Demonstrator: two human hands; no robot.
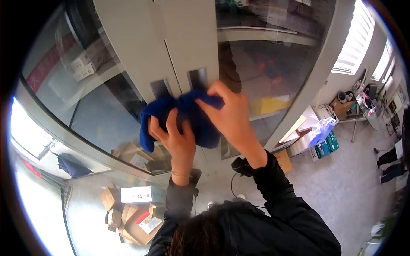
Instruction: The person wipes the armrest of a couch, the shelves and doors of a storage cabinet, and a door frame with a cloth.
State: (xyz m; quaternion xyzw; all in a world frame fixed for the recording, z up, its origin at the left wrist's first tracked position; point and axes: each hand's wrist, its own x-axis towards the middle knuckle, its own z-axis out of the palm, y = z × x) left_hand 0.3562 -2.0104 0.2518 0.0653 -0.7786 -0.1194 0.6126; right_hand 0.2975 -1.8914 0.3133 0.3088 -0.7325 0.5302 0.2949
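Observation:
A dark blue cloth [204, 128] is bunched up against the pale grey frames of a cabinet's two glass doors [188, 36], just below their recessed handles [197, 79]. My left hand [175, 138] presses into the cloth's left part with bent fingers, some of them sunk in its folds. At the upper right of the cloth, my right hand [230, 112] pinches a fold between thumb and fingers, close to the right door's handle. The cloth covers the lower ends of both handles.
Boxes and papers stand behind the cabinet glass. On the floor at lower left are opened cardboard boxes [132, 226] and a white A4 carton [137, 195]. A green box [325, 146] and plastic bags are at right. Another person's legs [390, 164] show at far right.

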